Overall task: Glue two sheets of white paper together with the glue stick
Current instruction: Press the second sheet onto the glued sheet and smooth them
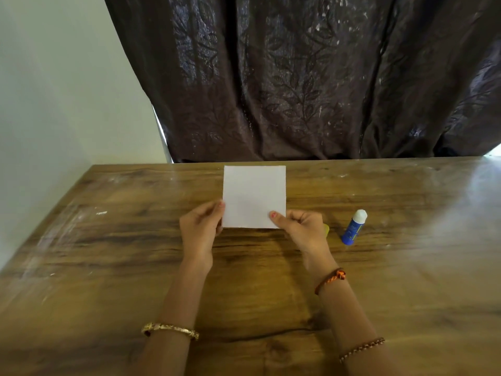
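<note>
A small square of white paper is held up above the wooden table, its face toward me. My left hand pinches its lower left edge and my right hand pinches its lower right corner, thumb on the front. I cannot tell whether it is one sheet or two lying together. A blue glue stick with a white tip lies uncapped on the table just right of my right hand. A yellow cap shows partly behind that hand.
A dark patterned curtain hangs behind the table's far edge. A pale wall stands at the left. A thin dark cable lies on the table between my forearms.
</note>
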